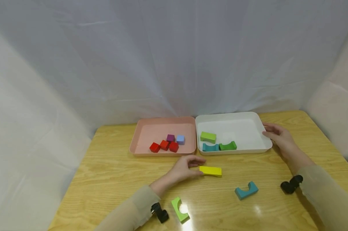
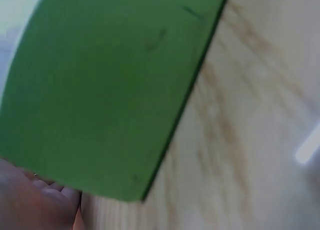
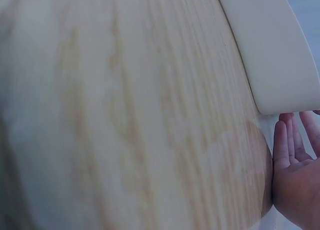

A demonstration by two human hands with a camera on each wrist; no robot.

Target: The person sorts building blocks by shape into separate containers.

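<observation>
Yellow block [image 1: 210, 170] lies mid-table, just off the pink tray's [image 1: 139, 134] front edge, pinched at its end by the left hand [image 1: 184, 168]. Such a shallow end grip could let it pivot or slip. The right hand [image 1: 279, 136] rests with relaxed fingers against the white tray's [image 1: 263, 126] right rim and might nudge it.

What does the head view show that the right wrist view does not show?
Only the head view shows the left hand pinching the flat yellow block, the pink tray of cubes and the loose blocks. Only the right wrist view shows the underside of the rim of the white plastic tray up close. Both show the right hand at that rim and the wooden table.
</observation>
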